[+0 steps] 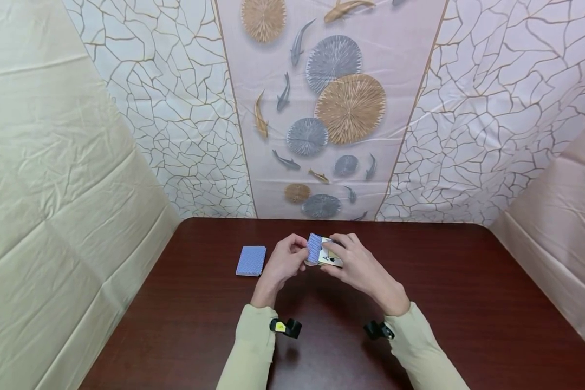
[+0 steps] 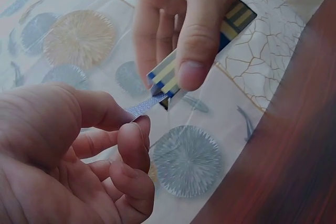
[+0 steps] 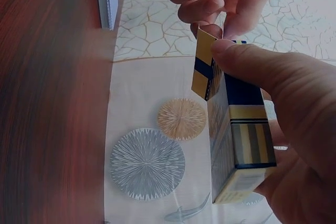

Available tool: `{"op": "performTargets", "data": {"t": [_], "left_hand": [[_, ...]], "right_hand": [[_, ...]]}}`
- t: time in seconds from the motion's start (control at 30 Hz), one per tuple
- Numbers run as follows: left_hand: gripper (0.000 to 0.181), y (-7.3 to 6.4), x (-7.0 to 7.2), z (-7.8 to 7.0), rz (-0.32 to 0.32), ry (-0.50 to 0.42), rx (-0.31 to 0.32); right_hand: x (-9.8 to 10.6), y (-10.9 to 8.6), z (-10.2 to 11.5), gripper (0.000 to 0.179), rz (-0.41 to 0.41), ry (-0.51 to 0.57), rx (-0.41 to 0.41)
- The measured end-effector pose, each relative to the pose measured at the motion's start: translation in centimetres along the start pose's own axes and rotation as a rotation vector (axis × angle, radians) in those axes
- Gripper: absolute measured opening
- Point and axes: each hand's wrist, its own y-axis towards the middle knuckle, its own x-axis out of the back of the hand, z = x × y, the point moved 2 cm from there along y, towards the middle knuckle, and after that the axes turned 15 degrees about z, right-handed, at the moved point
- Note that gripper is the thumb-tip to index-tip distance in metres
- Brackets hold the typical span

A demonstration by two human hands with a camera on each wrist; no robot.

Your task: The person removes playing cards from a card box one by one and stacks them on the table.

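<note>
My right hand grips a playing-card box with an ace printed on its face. In the right wrist view the box shows dark blue and gold bands, and its end flap stands out beside the thumb. With thumb and fingers my left hand pinches a blue-patterned card at the open end of the box. Seen from the left wrist, the card runs from my left fingertips to the box; whether it is one card or more I cannot tell. Both hands are above the table.
A stack of blue-backed cards lies face down on the dark red-brown table, left of my left hand. Patterned cloth hangs behind the table's far edge, with pale cloth along the left side.
</note>
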Motion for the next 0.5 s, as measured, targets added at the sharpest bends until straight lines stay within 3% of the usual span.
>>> {"op": "performTargets", "data": {"t": [0.5], "left_hand": [[0.019,-0.14,0.69,0.07,-0.036,-0.021,0.016]], "right_hand": [[0.24,-0.01,-0.01,0.049,0.030,0.020,-0.018]]}}
